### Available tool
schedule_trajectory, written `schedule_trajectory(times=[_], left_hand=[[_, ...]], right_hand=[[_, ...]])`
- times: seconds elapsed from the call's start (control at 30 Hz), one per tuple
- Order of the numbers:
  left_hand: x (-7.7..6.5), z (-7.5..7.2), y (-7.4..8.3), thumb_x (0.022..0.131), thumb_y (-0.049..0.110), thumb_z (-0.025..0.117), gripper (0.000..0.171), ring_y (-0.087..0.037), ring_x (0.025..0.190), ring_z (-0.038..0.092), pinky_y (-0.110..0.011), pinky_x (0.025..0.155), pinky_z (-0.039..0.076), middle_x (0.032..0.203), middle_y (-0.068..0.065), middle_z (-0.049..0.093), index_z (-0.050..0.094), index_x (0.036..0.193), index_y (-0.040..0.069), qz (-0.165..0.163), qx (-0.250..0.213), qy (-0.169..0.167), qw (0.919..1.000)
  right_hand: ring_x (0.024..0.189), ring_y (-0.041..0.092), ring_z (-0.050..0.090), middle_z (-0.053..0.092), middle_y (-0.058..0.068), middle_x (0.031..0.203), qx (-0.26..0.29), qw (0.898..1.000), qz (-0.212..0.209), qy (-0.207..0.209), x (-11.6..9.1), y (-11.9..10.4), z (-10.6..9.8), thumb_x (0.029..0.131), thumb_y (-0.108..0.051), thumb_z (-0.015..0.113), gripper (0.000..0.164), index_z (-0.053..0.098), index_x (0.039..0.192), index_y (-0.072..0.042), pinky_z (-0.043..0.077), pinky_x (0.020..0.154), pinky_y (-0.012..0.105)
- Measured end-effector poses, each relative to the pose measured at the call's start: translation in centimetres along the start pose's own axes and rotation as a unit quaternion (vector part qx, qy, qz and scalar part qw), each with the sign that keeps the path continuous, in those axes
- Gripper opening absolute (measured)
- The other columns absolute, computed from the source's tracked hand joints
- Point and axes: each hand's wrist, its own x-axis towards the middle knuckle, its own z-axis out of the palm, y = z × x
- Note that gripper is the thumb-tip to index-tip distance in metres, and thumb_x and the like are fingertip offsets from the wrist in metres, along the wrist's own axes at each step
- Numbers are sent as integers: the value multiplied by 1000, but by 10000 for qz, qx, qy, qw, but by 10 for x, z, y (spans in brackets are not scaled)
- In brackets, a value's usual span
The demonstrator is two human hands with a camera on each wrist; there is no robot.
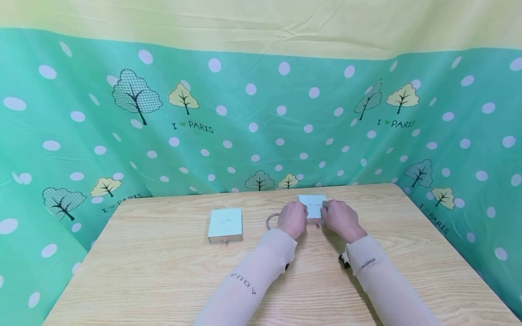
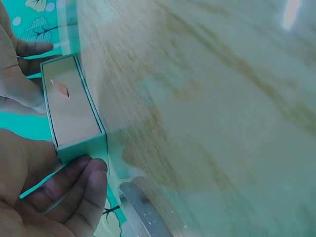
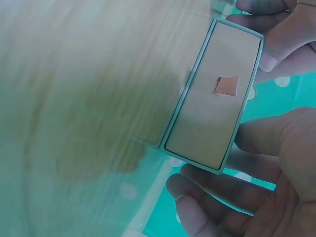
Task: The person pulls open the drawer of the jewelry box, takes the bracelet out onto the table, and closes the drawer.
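Note:
In the head view, a pale blue drawer box [image 1: 313, 204] lies flat on the table toward the back, right of centre. My left hand [image 1: 292, 219] grips its left side, and my right hand [image 1: 341, 219] grips the right side. Both wrist views show thumbs at the upper edges and curled fingers against the ends of the box. The box's beige drawer front [image 3: 212, 98], with a small ribbon tab [image 2: 61, 89], sits within the blue sleeve. Next to my left hand lies a greyish ring-shaped band [image 1: 272, 222], partly hidden by that hand.
A second pale blue box [image 1: 225, 223] stands to the left on the wooden table [image 1: 163, 271], with its drawer front facing me. Behind the table's back edge hangs a green dotted curtain [image 1: 228, 127] with printed trees, which also runs along both sides.

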Motion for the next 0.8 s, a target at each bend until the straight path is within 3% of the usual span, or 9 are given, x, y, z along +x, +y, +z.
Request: schedule_trajectory(times=[0.3, 0.53, 0.8], left_hand=[[-6, 0, 0, 94, 15, 61, 18, -10, 60, 57, -21, 55, 48, 69, 4, 61, 71, 79, 15, 72, -157, -42, 9998], [-10, 0, 2, 94, 16, 60, 16, -11, 66, 60, -19, 57, 48, 75, 2, 66, 74, 88, 13, 174, -166, 28, 9997], [-14, 1, 1, 95, 16, 60, 16, -12, 69, 63, -20, 58, 50, 77, 1, 67, 74, 87, 13, 236, -202, 47, 9995]], right_hand=[[52, 19, 46, 45, 6, 60, 35, 10000, 19, -56, -6, -3, -3, 96, -18, 45, 32, 48, 65, -11, 39, 44, 31], [52, 19, 46, 46, 6, 60, 110, 9999, 70, -1, -10, -2, -4, 95, -18, 46, 30, 51, 66, -12, 39, 44, 31], [52, 19, 45, 46, 7, 60, 167, 9998, 54, -11, -14, -2, -4, 95, -17, 46, 30, 52, 66, -11, 38, 43, 31]])
